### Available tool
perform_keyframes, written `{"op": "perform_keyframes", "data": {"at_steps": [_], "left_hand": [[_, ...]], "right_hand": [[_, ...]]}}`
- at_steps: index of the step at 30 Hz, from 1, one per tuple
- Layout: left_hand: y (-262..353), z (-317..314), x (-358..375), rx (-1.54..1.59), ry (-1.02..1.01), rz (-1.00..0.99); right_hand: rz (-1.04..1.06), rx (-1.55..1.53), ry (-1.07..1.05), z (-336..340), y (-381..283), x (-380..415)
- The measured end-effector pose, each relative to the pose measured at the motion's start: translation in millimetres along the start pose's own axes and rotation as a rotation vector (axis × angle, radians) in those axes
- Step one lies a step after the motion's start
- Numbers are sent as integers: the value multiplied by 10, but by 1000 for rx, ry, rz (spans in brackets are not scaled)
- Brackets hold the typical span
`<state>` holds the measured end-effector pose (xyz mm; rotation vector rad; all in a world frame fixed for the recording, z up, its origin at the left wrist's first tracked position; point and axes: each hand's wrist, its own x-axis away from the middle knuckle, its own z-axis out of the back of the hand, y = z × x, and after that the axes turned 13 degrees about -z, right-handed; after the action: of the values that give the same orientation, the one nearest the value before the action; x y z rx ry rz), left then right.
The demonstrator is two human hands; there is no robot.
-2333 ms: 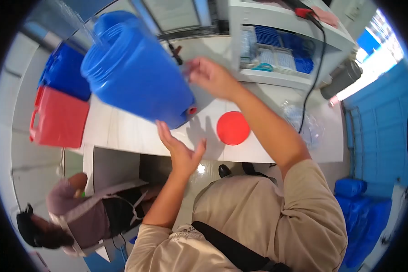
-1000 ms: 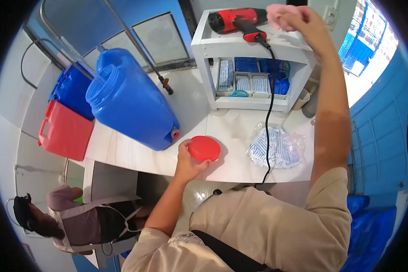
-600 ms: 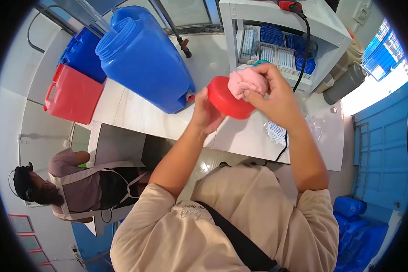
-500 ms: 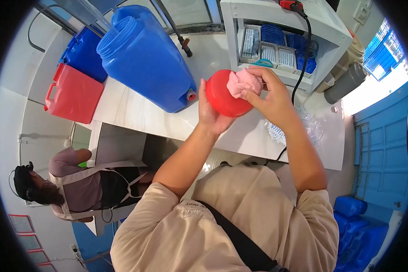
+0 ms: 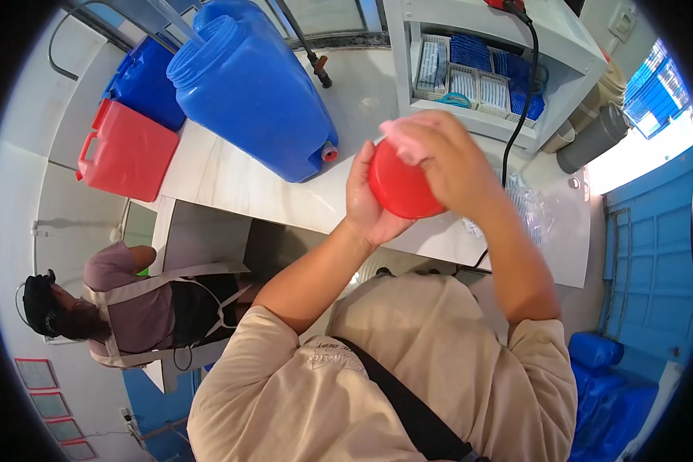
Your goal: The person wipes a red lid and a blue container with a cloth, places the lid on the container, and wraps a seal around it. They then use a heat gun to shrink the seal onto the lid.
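Left hand [image 5: 368, 202] grips the red lid [image 5: 402, 189] above the surface's near edge; right hand [image 5: 446, 158] presses a pink cloth [image 5: 403, 138] on it. Best steady the lid, wiping firmly around

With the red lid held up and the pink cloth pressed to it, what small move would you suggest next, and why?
Probably sweep the pink cloth round the red lid. The right hand presses it only at the top edge, while the left hand steadies the lid from behind, above the counter.
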<state>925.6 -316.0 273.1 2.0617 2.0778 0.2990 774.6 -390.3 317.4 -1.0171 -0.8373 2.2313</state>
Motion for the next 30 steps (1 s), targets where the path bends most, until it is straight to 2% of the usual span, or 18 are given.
{"op": "perform_keyframes", "data": {"at_steps": [2, 3, 4, 6, 7, 10, 12, 14, 15, 18, 20, 22, 23, 26, 27, 28, 29, 30], "left_hand": [[117, -15, 0, -66, 32, -59], [202, 24, 15, -54, 10, -78], [242, 42, 22, -40, -6, -95], [136, 50, 18, -42, -6, -83], [36, 41, 28, -6, 2, -54], [28, 5, 54, 122, -19, 15], [157, -106, 94, -25, -56, -52], [214, -30, 63, -58, 18, -113], [194, 32, 47, -16, -20, -68], [30, 87, 73, 280, -171, 71], [32, -126, 92, 120, -12, -30], [152, -190, 91, 3, 17, -110], [208, -172, 97, -32, -25, -121], [82, -15, 92, -144, -27, -114], [-11, 1, 79, 101, -76, -49], [-56, -60, 80, 345, -125, 16], [-45, -138, 110, 70, -27, -39], [13, -177, 134, 70, -29, -41]], "right_hand": [[-49, 69, -2, 118, 144, 3], [-150, -193, -102, 17, 128, 138], [-145, -193, -102, -14, 23, 168], [246, 154, -101, -67, -201, 209], [264, 154, -75, -83, -165, 159], [58, 148, 67, 43, 31, -87], [-26, 133, 78, 97, 44, 12], [232, 134, -71, 45, 5, 208], [216, 78, -108, -32, -180, 265], [308, 111, 6, -57, -185, 75], [204, 146, 49, 91, -57, 11], [-26, 81, -2, 187, 25, 64], [183, 159, 70, 107, -11, 141], [241, 192, -89, 28, -466, 255], [267, 141, -82, -17, -348, 187], [265, 143, -79, 29, -260, 70], [184, 160, 14, 96, -158, -36], [107, 176, 108, 149, -97, -81]]}}
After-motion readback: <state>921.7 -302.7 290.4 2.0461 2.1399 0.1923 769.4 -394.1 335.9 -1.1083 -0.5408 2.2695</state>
